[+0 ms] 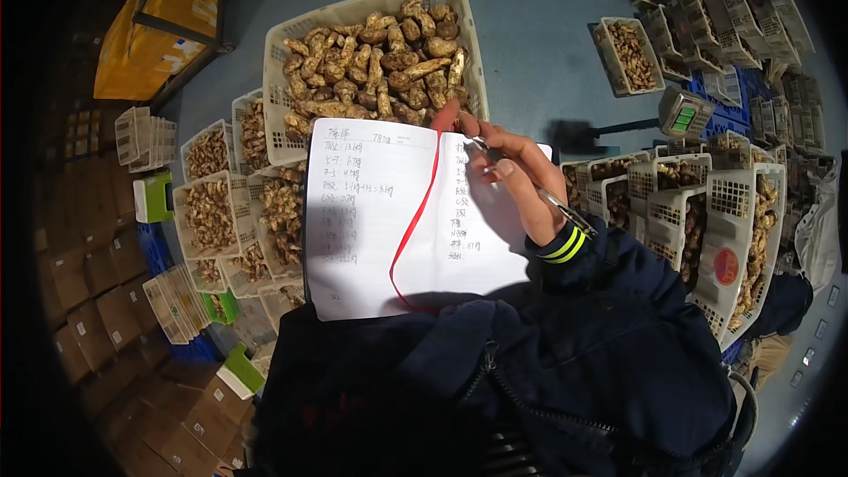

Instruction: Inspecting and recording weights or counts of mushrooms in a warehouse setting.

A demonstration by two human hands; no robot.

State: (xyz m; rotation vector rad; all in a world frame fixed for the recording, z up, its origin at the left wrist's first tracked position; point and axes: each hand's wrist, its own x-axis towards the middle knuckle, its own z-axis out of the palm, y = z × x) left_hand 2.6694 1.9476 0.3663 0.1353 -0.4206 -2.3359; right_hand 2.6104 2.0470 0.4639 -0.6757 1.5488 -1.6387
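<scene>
An open lined notebook point(371, 232) with handwriting on both pages is held up before my chest. A red ribbon bookmark point(416, 218) hangs down from the spine across the left page. My right hand point(533, 185) grips a pen point(563, 208) over the upper part of the right page. Fingers at the notebook's top edge by the spine seem to be those of my left hand point(450, 116); the rest of it is hidden. Just beyond the notebook is a white plastic crate point(279, 73) full of matsutake-like mushrooms point(374, 66).
Mushroom-filled crates point(211, 211) stand at left, and more crates point(722, 238) at right. A scale display point(686, 114) stands on a post at right. Brown cartons point(109, 318) line the left side; a yellow box point(175, 13) rests on a cart at upper left.
</scene>
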